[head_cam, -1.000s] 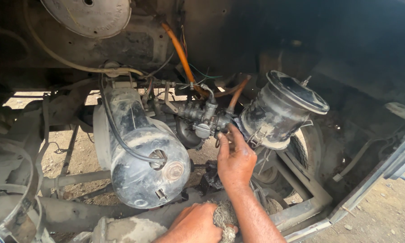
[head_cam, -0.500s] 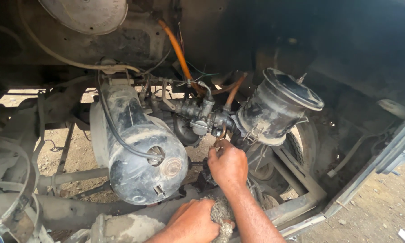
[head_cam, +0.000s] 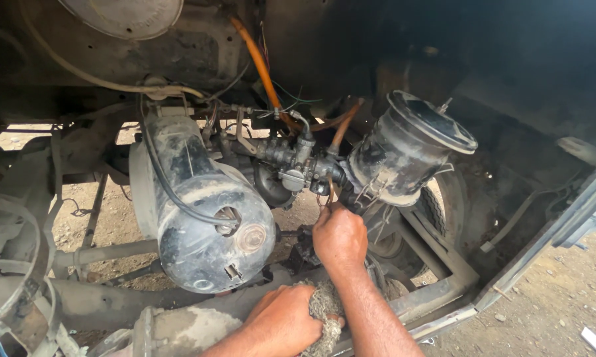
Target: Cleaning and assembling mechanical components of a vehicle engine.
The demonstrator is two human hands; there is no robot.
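Your right hand [head_cam: 340, 235] has dropped a little since a second ago, from up against the carburettor [head_cam: 297, 165] to just below it, while your left hand [head_cam: 281, 324] stays low on the rag [head_cam: 324, 316]. You have two hands in view, one carburettor, one round dark air filter housing [head_cam: 410, 149] to its right, one big grey cylindrical engine cover [head_cam: 202, 218] to its left, and two orange hoses [head_cam: 261, 66] running up from the carburettor area. Your right hand is curled nearly closed, fingertips pinching a thin rod-like tool [head_cam: 331, 192] that points up at the carburettor's underside. Your left hand is closed around the frayed grey rag, pressing it on the chassis rail [head_cam: 437, 297] beneath the engine.
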